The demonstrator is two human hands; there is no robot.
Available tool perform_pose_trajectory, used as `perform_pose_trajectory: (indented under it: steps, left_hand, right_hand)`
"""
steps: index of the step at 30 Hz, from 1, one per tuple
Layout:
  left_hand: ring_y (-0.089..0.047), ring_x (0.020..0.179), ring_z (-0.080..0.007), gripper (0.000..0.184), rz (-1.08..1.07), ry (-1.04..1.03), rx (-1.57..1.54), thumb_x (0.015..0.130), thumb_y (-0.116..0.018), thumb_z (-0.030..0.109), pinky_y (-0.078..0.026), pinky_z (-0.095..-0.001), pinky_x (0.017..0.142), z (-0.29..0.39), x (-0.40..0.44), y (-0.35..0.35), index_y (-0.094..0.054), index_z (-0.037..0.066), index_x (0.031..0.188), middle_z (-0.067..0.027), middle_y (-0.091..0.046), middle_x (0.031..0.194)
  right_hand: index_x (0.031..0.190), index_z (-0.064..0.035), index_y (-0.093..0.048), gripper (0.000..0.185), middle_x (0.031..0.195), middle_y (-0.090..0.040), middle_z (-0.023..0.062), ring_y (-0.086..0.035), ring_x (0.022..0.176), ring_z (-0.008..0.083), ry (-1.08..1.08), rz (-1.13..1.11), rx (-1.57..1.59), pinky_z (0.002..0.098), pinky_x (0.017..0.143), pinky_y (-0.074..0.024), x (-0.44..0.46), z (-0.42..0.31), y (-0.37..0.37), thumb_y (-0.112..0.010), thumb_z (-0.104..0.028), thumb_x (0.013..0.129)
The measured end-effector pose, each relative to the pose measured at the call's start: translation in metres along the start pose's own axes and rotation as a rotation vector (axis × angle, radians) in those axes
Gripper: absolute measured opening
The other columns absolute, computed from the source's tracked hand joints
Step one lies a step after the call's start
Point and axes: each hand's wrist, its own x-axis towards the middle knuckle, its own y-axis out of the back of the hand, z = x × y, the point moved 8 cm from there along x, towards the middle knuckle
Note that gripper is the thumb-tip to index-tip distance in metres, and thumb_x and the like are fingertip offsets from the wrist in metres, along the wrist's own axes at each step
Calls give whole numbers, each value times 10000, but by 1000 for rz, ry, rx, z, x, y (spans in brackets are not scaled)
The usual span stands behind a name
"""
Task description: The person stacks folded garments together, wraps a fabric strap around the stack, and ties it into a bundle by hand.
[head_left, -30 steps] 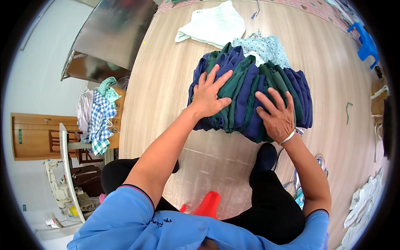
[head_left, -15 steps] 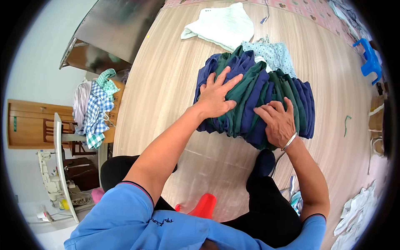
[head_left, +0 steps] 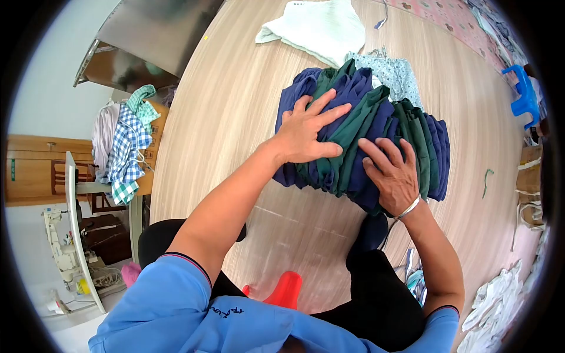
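A row of folded navy and dark green garments [head_left: 353, 156] lies across the wood-grain surface in front of me. My left hand [head_left: 309, 130] rests on the left half of the row with its fingers spread. On the right half lies my right hand [head_left: 393, 173], its fingers apart and slightly bent over the navy and green folds. Neither hand grips a fold that I can see. Just behind the row is a light blue patterned cloth [head_left: 391, 73], partly hidden by the garments. Beyond it a pale white-green cloth [head_left: 318, 29] lies flat.
A red plastic object [head_left: 286, 289] is between my legs. At left, checked cloths [head_left: 129, 138] hang over a cardboard box, near a sewing machine [head_left: 62, 247]. A blue plastic stool [head_left: 522, 97] and white cloths [head_left: 494, 303] are at right. A green string [head_left: 486, 181] lies on the surface.
The fingers of my right hand have spread and straightened a little on the garments. My left hand stays on the row, its thumb stretched further right. The view has shifted slightly.
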Motion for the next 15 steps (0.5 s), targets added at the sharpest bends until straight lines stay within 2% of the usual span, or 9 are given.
perform_pose_trajectory:
  steps: [4,9,12,15]
  left_hand:
    - [-284,1266,-423,750,-7,9,-55,611,-600,362,-232,-538,1038,-5,2,1,-450,326,1345,-58,-256,1499]
    - [-310,1244,-396,741,0,31,1,596,-557,294,-237,-517,1053,-2,2,1,-469,304,1332,-46,-261,1499]
    - [-328,1229,-392,728,-9,15,-28,610,-542,267,-251,-492,1057,-7,4,-1,-468,294,1334,-45,-259,1500]
    - [-342,1219,-393,724,-38,21,-53,613,-535,238,-269,-471,1053,-6,3,1,-471,288,1333,-46,-257,1501]
  right_hand:
    - [843,-77,-607,183,1254,-497,-8,-461,1111,215,20,-66,46,491,990,-297,9,-2,-4,-610,-42,663]
    - [836,-89,-568,344,1049,-541,-18,-487,1020,214,-27,-83,77,490,958,-311,9,7,-5,-639,36,524]
    - [844,-98,-564,399,1030,-547,-17,-488,1018,210,-50,-53,83,490,961,-305,7,9,-4,-644,52,483]
    - [852,-103,-560,398,1032,-548,-20,-487,1021,207,-73,-47,94,489,962,-302,4,9,-3,-636,54,495]
